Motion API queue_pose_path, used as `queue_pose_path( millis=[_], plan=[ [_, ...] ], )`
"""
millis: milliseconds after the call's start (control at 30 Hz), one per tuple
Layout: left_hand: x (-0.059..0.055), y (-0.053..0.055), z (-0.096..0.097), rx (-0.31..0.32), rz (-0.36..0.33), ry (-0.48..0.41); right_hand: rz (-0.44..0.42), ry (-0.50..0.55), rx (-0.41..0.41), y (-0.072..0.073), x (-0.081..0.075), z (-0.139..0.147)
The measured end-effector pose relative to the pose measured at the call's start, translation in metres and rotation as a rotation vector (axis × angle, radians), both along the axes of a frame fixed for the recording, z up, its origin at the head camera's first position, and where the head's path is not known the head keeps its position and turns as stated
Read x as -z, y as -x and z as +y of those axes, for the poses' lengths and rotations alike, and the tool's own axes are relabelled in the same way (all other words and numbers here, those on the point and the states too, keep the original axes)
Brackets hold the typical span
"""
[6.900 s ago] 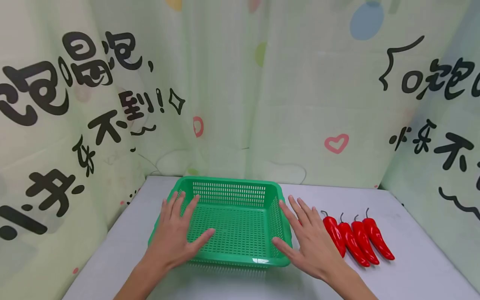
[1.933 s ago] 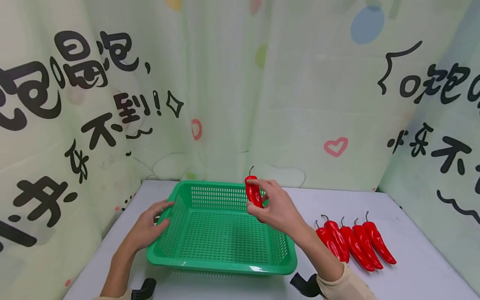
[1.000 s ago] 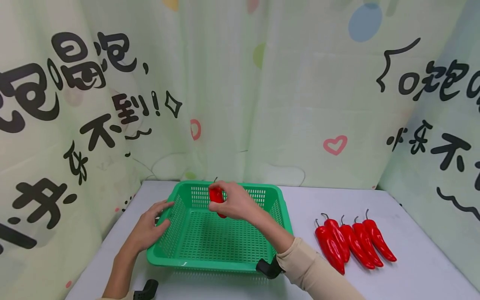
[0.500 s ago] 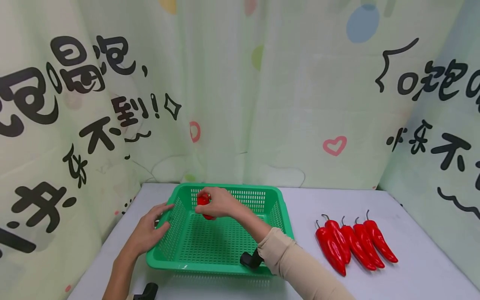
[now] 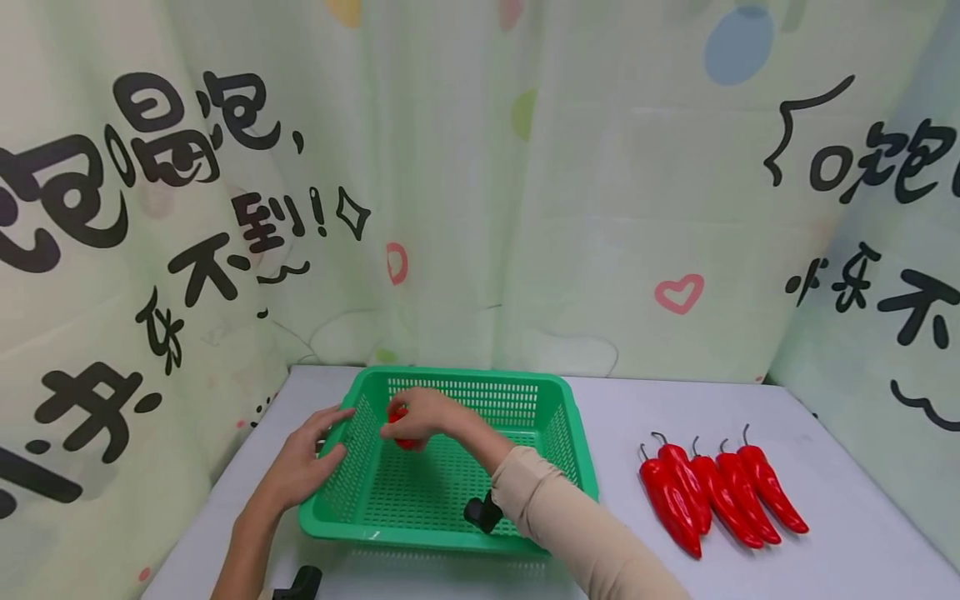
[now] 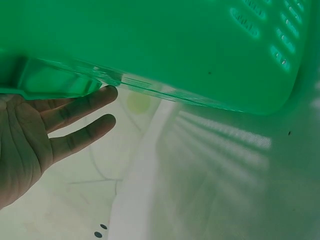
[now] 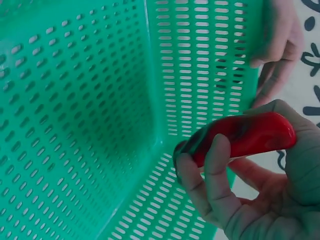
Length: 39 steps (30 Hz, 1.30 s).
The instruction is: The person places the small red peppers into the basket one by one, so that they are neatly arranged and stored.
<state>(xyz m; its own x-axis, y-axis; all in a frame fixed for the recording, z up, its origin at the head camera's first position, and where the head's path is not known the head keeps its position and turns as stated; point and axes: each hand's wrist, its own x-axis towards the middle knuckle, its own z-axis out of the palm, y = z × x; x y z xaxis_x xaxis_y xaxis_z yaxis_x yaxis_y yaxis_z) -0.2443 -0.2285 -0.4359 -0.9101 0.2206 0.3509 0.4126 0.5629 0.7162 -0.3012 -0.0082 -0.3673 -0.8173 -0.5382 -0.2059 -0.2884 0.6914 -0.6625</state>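
In the head view my right hand [image 5: 429, 413] holds a red chili pepper [image 5: 399, 416] inside the green plastic basket [image 5: 450, 543], near its left wall. The right wrist view shows thumb and fingers pinching that pepper [image 7: 262, 134], tilted above the perforated wall. My left hand [image 5: 298, 462] grips the basket's left rim, thumb at the top edge. Seen from the left wrist, two of its fingers [image 6: 82, 137] reach along the outside, below the rim; the thumb is hidden there.
Several red chili peppers [image 5: 723, 496] lie side by side on the white table [image 5: 607, 417], right of the basket. A pale curtain [image 5: 577, 208] with black writing and coloured shapes stands behind and along both sides.
From hands spread over the basket, my right hand came to hold a pepper, carried it left and lowered it into the basket. My left hand moved to the left rim and stayed there.
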Motion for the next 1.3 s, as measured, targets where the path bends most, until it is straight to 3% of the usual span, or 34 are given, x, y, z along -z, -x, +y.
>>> queue_pose_path(
  millis=[400,600,700,833,1033,1133,1300],
  plan=[
    [-0.002,0.002,0.003,0.008,-0.003,-0.003,-0.012,-0.206,-0.031,-0.003,0.01,-0.011],
    [-0.004,0.0,0.003,0.013,-0.001,-0.012,-0.089,-0.23,-0.082,-0.004,0.014,-0.012],
    [-0.004,0.0,0.003,0.012,-0.003,-0.012,-0.083,-0.255,-0.12,-0.003,0.017,-0.011],
    [-0.003,0.0,0.003,0.01,-0.003,-0.012,0.018,-0.343,-0.166,-0.003,0.017,-0.01],
    [-0.002,0.002,0.004,0.012,-0.007,-0.014,0.056,-0.339,-0.113,-0.005,0.012,-0.007],
    [-0.002,0.001,0.003,0.011,-0.014,-0.015,0.059,-0.266,-0.103,-0.004,0.008,-0.003],
    [-0.002,0.0,0.001,0.001,-0.018,-0.009,0.167,-0.167,-0.145,-0.002,-0.001,0.007]
  ],
)
